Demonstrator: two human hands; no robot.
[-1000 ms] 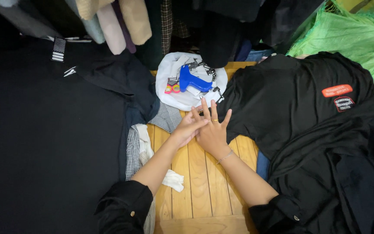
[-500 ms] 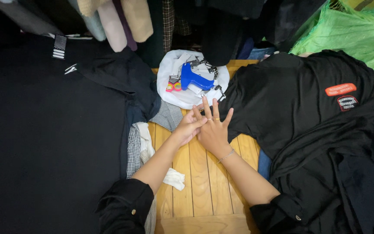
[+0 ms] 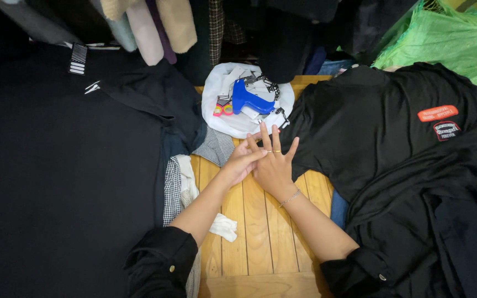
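Little has moved since the earlier frames: both hands stay together at the middle of the wooden counter [image 3: 255,232], only shifted slightly with the view.

Right hand [image 3: 274,165] lies flat, palm down, its fingers [image 3: 265,135] spread apart and pointing to the far side, two thin rings on them and a fine bracelet [image 3: 290,198] at the wrist. Left hand [image 3: 241,160] rests against it from the left, its fingers [image 3: 256,156] pressed together and touching the ringed fingers of the right hand; neither hand grips any object. Just beyond the fingertips sits a white bag [image 3: 244,124] holding a blue tagging gun [image 3: 249,101]. A black shirt [image 3: 382,132] with an orange patch lies right, touching the right hand's edge; checked cloth [image 3: 213,146] lies left.
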